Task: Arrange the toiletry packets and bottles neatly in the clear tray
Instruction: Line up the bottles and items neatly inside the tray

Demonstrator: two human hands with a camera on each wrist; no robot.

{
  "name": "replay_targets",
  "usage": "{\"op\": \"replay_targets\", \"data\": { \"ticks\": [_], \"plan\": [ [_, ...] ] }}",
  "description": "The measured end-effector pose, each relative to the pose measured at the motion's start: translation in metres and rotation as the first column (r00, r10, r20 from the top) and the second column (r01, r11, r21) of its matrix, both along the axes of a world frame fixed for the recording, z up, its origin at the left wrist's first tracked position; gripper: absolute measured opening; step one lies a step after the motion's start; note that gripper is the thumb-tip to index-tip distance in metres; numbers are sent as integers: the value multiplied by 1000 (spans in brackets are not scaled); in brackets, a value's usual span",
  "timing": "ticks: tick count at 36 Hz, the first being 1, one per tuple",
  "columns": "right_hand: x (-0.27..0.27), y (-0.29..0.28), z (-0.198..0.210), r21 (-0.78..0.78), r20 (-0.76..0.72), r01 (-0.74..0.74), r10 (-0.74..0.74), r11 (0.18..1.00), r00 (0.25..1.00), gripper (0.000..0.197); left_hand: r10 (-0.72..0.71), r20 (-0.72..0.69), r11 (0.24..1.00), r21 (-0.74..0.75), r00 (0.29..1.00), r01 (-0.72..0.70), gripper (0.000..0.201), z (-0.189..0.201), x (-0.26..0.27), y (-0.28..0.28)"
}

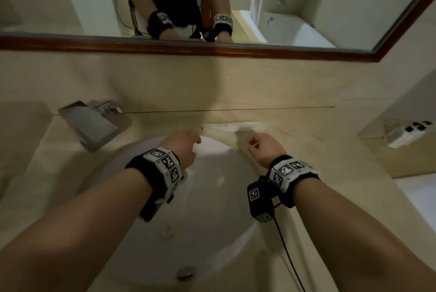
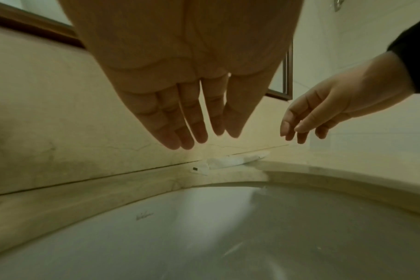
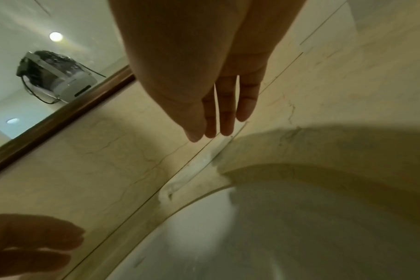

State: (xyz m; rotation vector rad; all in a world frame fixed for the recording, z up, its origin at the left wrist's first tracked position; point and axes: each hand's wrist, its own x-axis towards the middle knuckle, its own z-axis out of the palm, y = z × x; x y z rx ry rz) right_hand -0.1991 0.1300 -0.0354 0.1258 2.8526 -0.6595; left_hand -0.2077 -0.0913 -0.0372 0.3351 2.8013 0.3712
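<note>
A white, crinkled packet lies on the marble counter against the back wall, just behind the sink rim; it shows as a pale blur in the head view and a translucent strip in the right wrist view. My left hand hovers over the back of the basin, its fingers straight and holding nothing. My right hand hangs above the packet's right end with its fingers relaxed, not touching it. Whether the glassy object at the left is the clear tray I cannot tell.
A white sink basin with a metal drain fills the near middle. A flat glassy rectangular object lies on the counter at the left. A white item with black tops sits far right. A wood-framed mirror hangs above.
</note>
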Motion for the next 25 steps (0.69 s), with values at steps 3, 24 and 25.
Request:
{"op": "replay_targets", "data": {
  "ticks": [3, 24, 25],
  "plan": [
    [-22, 16, -8, 58, -6, -3, 4, 998, 1000, 36, 3, -9, 1000, -28, 1000, -3, 45, -3, -18, 16],
    [-103, 31, -68, 200, -44, -89, 100, 976, 994, 48, -93, -45, 964, -255, 995, 78, 55, -41, -90, 60],
    [-104, 31, -66, 224, -27, -106, 115, 969, 993, 48, -96, -61, 961, -267, 994, 76, 52, -42, -91, 60]
  ]
}}
